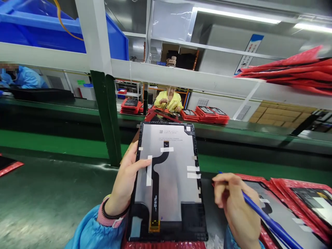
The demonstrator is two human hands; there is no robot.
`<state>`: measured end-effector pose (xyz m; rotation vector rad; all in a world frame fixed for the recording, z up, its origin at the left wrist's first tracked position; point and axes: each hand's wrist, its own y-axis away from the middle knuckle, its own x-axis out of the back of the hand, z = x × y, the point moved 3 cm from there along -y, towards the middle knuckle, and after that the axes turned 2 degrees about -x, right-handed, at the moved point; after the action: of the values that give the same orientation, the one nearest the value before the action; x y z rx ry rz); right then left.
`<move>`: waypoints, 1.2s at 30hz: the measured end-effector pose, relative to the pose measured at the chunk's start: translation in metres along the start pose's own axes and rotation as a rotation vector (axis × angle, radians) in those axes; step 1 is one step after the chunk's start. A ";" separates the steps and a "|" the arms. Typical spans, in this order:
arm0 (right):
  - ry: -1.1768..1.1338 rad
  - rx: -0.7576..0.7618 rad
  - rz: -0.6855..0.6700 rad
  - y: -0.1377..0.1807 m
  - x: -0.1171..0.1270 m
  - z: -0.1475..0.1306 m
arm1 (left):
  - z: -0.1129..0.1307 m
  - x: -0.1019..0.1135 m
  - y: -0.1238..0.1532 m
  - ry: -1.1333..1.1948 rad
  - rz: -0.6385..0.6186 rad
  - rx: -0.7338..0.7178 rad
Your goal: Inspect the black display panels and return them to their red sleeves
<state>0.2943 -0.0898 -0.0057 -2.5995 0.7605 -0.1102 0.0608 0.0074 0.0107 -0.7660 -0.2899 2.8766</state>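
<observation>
My left hand (123, 183) grips the left edge of a tablet screen panel (168, 183), thumb lying across its silver back. The panel stands tilted up, back side facing me, with a black flex cable down its middle and several white tape strips. My right hand (234, 204) is closed around a blue pen-like tool (269, 221) just right of the panel's lower edge, not touching it.
More panels lie in red bags (298, 200) at the lower right. A green conveyor belt (52, 193) runs across in front of me. A green post (109, 117) stands left of the panel. Across the line a person in yellow (168, 99) works beside stacked red trays (207, 114).
</observation>
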 end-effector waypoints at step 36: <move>-0.461 -0.354 -0.207 -0.013 -0.023 0.017 | 0.004 0.009 0.021 -0.626 -0.050 -0.715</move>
<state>0.2843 -0.0611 -0.0145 -2.8600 0.3671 0.5932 0.0490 -0.0117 0.0053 0.1230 -1.4223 2.8595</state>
